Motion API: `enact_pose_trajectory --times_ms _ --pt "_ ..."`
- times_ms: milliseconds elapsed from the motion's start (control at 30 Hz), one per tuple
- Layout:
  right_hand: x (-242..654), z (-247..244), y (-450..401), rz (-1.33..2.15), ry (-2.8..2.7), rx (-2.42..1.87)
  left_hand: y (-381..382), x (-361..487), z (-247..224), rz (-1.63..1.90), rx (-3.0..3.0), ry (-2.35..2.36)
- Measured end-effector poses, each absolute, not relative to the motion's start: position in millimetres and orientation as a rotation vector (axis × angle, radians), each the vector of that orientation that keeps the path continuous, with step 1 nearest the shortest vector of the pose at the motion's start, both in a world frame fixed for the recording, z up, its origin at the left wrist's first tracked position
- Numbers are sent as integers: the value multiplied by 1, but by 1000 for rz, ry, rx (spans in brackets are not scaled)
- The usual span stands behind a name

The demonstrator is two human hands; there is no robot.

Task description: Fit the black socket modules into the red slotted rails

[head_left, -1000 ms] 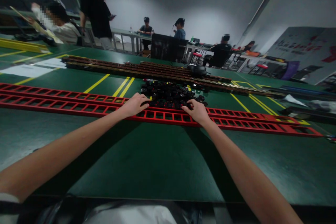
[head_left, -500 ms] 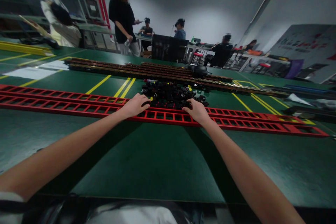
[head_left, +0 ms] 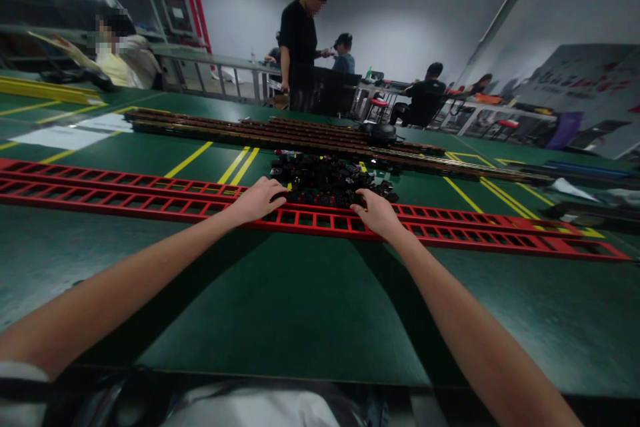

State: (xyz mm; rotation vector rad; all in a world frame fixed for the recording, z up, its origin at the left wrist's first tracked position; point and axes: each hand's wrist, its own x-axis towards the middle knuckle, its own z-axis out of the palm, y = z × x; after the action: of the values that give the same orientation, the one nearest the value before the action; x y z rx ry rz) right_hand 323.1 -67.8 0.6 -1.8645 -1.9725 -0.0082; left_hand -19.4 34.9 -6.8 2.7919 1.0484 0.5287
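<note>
My left hand (head_left: 259, 200) rests over the red ladder-like frame (head_left: 326, 221) at the near-left edge of a heap of small black parts (head_left: 325, 177). Its thumb and fingers are curved and apart, with nothing seen between them. On the heap's near-right edge is my right hand (head_left: 376, 212), also curved with thumb and fingers apart, and it appears to hold nothing. Whether the fingertips touch the black parts I cannot tell. The parts are dark and too small to name, and a few show red or yellow bits. Two long red rails with rungs run across the table.
Behind the heap lie long brown bars (head_left: 280, 133) with a dark rounded object (head_left: 379, 132) on them. White papers (head_left: 65, 137) lie at the left, near a yellow rail (head_left: 45, 88). A person in black (head_left: 300, 33) stands beyond the green table (head_left: 295, 307); several others sit farther back.
Both my hands stay almost in place. The standing person in black has moved right, behind the dark panel. The seated person at the left has lowered their raised arm.
</note>
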Motion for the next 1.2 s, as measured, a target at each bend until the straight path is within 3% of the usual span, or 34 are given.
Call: enact_pose_trajectory --times_ms 367,667,800,933,1200 --pt "340 -6 -66 36 -2008 -1669 36 -19 -8 583 2803 1026" --pt "293 6 -58 239 -1724 -1450 38 -21 -4 936 2340 1078" --pt "229 18 -42 334 -1860 -1347 26 -16 8 846 2371 668" --pt "188 22 -31 428 -1949 -1246 35 -29 16 910 2469 657" --pt "228 -3 -49 214 -2028 -1221 66 -76 0 734 2550 845"
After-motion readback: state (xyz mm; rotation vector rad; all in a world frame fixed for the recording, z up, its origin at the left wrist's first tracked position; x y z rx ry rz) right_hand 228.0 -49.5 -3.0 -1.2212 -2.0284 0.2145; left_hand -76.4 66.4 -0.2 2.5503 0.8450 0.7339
